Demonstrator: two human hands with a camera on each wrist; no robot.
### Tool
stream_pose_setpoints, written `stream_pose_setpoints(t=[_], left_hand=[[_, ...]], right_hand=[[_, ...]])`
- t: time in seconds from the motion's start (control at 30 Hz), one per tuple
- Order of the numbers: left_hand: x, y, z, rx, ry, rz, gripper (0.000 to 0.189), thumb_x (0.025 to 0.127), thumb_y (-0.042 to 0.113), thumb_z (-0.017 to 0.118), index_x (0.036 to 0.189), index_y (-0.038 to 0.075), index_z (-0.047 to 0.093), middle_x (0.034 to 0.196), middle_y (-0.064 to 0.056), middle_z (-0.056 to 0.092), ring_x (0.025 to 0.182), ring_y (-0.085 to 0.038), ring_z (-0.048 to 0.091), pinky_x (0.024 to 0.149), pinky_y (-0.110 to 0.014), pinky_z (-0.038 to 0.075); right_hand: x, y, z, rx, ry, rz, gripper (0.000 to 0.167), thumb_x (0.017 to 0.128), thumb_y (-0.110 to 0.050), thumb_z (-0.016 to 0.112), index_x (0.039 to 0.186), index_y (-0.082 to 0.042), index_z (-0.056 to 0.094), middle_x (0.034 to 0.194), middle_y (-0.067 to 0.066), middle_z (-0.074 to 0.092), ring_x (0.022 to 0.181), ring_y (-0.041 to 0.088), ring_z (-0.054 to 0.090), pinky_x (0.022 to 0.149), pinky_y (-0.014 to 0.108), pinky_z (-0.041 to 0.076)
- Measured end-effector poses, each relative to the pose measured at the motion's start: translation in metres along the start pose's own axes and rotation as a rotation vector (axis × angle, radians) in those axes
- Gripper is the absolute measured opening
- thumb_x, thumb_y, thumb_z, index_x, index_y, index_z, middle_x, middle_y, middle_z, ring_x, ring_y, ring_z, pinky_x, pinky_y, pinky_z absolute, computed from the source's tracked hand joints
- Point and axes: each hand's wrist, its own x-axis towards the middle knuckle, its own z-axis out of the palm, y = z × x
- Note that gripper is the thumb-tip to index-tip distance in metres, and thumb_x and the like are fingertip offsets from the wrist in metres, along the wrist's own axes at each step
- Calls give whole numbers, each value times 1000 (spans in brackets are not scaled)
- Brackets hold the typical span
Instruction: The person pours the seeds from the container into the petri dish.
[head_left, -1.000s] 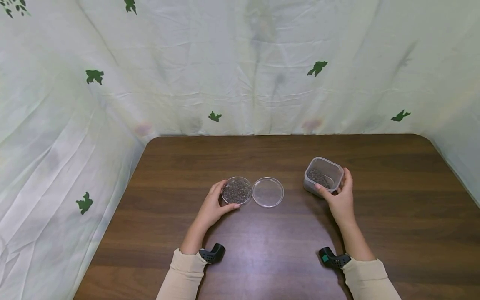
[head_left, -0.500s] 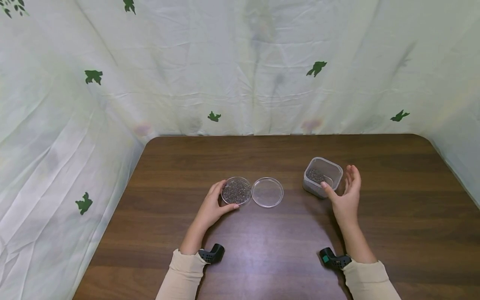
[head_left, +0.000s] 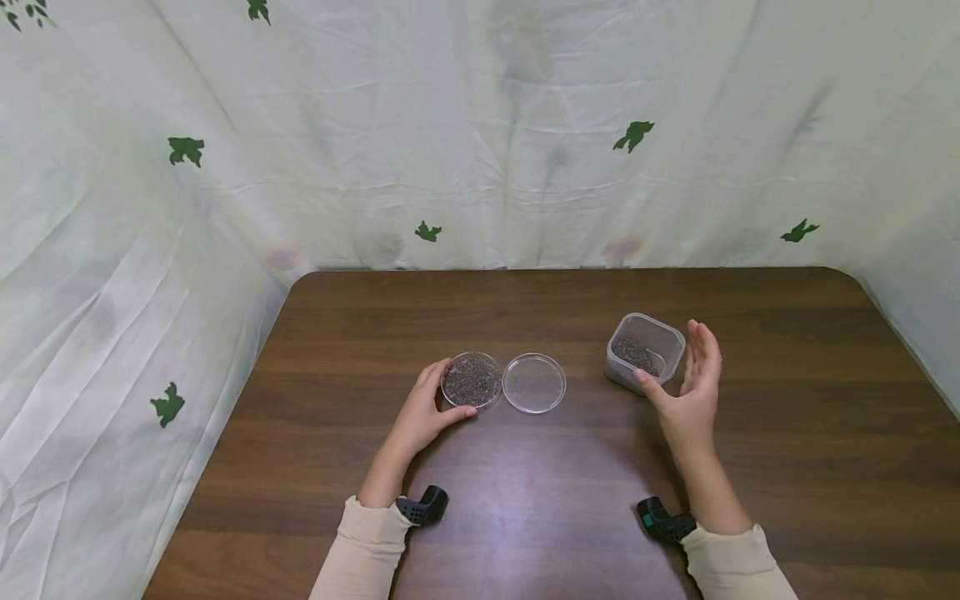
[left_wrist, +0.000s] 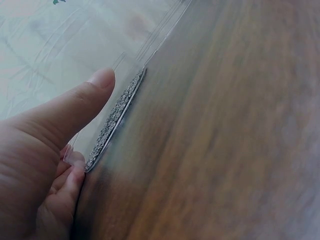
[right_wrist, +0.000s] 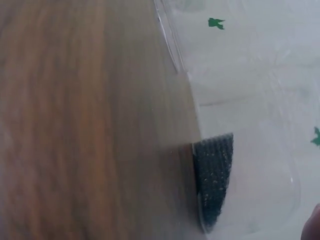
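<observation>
My left hand (head_left: 422, 417) holds a round clear petri dish (head_left: 480, 354) by its left side, thumb near and fingers behind. Dark grey granules (left_wrist: 115, 122) fill the dish in a low layer. Right of it lies a clear round lid (head_left: 535, 383), flat on the wood. A translucent plastic tub (head_left: 624, 377) stands farther right, with more granules (right_wrist: 215, 175) heaped toward its left end. Beside that tub is my right hand (head_left: 690, 412), its fingers extended past the right side and its thumb tip at the near rim.
The brown wooden table (head_left: 525, 483) has a far edge against a pale cloth (head_left: 360, 167) with green leaf shapes. The same cloth hangs down at the left and right sides. A black wrist camera (head_left: 425, 506) sits at each cuff.
My right hand has loosened from the tub, its fingers straightening away from the right wall. The thumb lifted, then came back to the near rim. Left hand, dish and lid stay put.
</observation>
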Motion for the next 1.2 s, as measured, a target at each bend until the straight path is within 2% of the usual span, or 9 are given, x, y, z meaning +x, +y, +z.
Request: stream_pose_setpoints(t=[0.17,0.3,0.4,0.53,0.8,1.0,1.07,1.2], left_hand=[[0,0,0,-2,3,4,87,65,30,80,134,-1,36,132,-19,37,122,-30,35,100,-44,28],[1,-1,0,-1,5,9,87,65,31,80,134,-1,36,132,-19,37,122,-30,35,100,-44,27],[1,-2,1,-1,5,9,87,65,32,80,134,-1,36,132,-19,37,122,-29,35,100,-44,28],[1,-2,1,2,4,8,87,65,31,80,134,-1,36,132,-19,37,121,-29,36,100,-44,28],[0,-2,0,3,-1,6,87,66,31,79,134,-2,35,133,-20,36,121,-30,36,100,-44,28],[0,-1,0,0,0,4,87,66,30,80,134,-2,35,133,-21,36,121,-30,35,100,-43,27],[0,-1,0,2,-1,3,87,66,30,80,134,-2,35,133,-21,36,122,-31,35,100,-44,27],[0,-1,0,5,-2,0,88,66,30,80,134,-2,35,133,-21,36,122,-31,35,100,-44,27]], right_hand=[[-3,-6,7,-35,-75,-40,88,59,22,67,135,8,24,138,17,29,130,27,20,106,33,12],[-6,-9,12,-5,-130,-53,90,58,18,72,134,10,24,138,17,29,130,28,20,106,36,12],[-7,-10,17,19,-165,-85,91,59,13,76,133,13,23,137,23,29,130,31,20,106,37,13],[-10,-11,21,-4,-221,-110,94,59,6,79,132,16,20,136,27,27,130,33,18,106,37,12],[-16,-7,25,-93,-412,-53,108,47,18,79,136,11,18,140,26,22,132,28,17,106,31,13],[-18,-10,29,-183,-544,24,108,51,12,80,138,9,16,141,24,21,132,28,17,105,26,15],[-18,-10,30,-221,-582,64,107,54,8,82,139,7,16,142,23,21,132,29,17,105,29,15],[-20,-8,32,-282,-644,114,107,56,-1,83,139,6,16,142,22,22,130,35,19,103,45,18]])
